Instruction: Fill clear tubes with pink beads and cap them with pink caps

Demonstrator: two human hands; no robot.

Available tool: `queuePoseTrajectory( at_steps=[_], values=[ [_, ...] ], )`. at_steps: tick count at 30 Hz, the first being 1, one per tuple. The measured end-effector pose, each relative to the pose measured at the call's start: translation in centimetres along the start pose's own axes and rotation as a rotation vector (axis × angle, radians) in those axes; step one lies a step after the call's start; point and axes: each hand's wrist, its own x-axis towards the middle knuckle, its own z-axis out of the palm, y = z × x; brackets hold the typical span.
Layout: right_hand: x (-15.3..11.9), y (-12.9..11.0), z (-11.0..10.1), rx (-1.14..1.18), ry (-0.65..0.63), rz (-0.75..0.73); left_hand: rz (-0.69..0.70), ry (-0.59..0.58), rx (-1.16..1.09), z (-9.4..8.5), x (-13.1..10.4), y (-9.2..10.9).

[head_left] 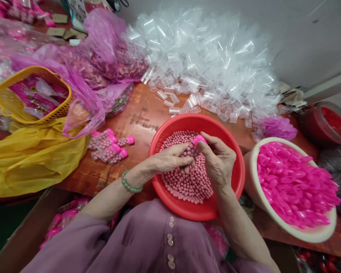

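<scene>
Over a red basin [235,159] of small pink beads [184,189], both my hands hold one clear container filled with beads [190,151]. My left hand [170,157], with a green bead bracelet above the wrist, has its fingers closed around the container's body. The fingers and thumb of my right hand [220,159] pinch the bright pink cap [199,140] at its top end. Whether the cap is fully seated I cannot tell. Several filled, pink-capped containers [110,146] lie on the table left of the basin.
Clear plastic tubes [204,57] are heaped at the back. A white bucket [254,182] of pink plastic pieces [292,182] stands at right. On the left are a yellow basket [5,93], a yellow bag [36,155] and purple plastic bags [102,34]. Below the table edge sits a box of pink-capped items [65,220].
</scene>
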Motion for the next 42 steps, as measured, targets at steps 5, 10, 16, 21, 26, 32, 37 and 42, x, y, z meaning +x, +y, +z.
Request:
queuePoseTrajectory(
  at_steps=[5,10,16,21,26,32,37,42],
  values=[
    [0.1,0.2,-0.1,-0.063,-0.017,-0.008,-0.004,0.009,-0.073,-0.1,-0.1,-0.1],
    [0.2,0.8,-0.3,-0.175,-0.08,-0.05,-0.008,0.037,-0.118,0.0,0.0,-0.4],
    [0.2,1.4,-0.9,-0.546,-0.367,-0.487,0.074,0.182,-0.214,0.1,0.3,-0.4],
    [0.1,2.0,-0.8,-0.759,-0.348,-0.641,0.047,0.128,-0.282,0.0,0.4,-0.5],
    [-0.1,1.8,-0.9,-0.79,-0.313,-0.719,0.02,0.07,-0.34,0.2,0.2,-0.4],
    [-0.2,1.2,-0.8,-0.743,-0.375,-0.642,-0.056,0.09,-0.405,-0.3,0.2,-0.1],
    [-0.4,1.9,-0.7,-0.695,-0.432,-0.692,-0.23,0.24,-0.531,0.3,1.1,0.0],
    [-0.9,1.9,-0.9,-0.688,-0.416,-0.709,-0.238,0.555,-0.594,2.6,2.0,-0.3]
  ],
)
